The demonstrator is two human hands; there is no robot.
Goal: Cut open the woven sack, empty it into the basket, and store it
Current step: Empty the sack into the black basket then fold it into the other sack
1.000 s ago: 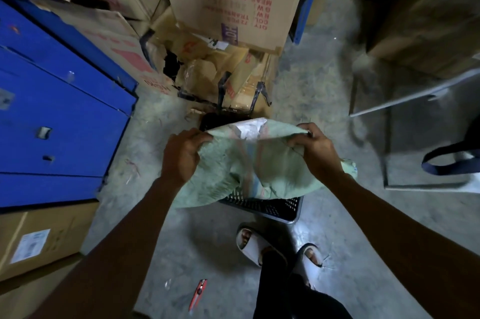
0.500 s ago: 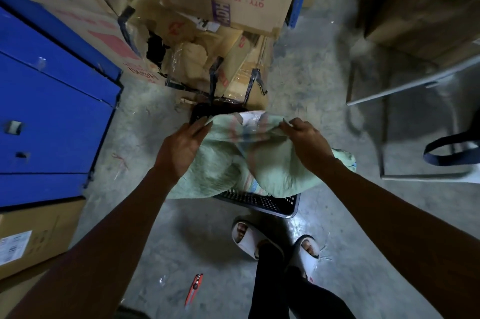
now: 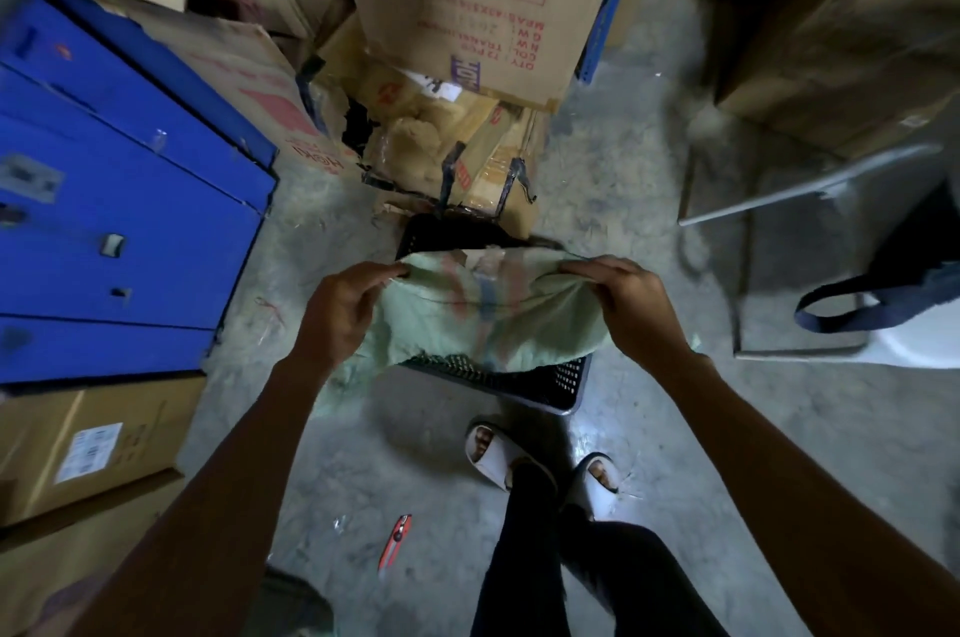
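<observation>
Since a second ago both hands have kept their pinch on the woven sack (image 3: 488, 309): left hand (image 3: 337, 309), right hand (image 3: 631, 306). Pale green, crumpled, red-striped, it hangs over the black basket (image 3: 566, 379).

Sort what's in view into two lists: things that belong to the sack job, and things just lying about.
Job:
woven sack, gripped by left hand and right hand
black basket under it
red cutter on the floor

Lying about:
cardboard boxes
blue cabinet
dark strap
</observation>
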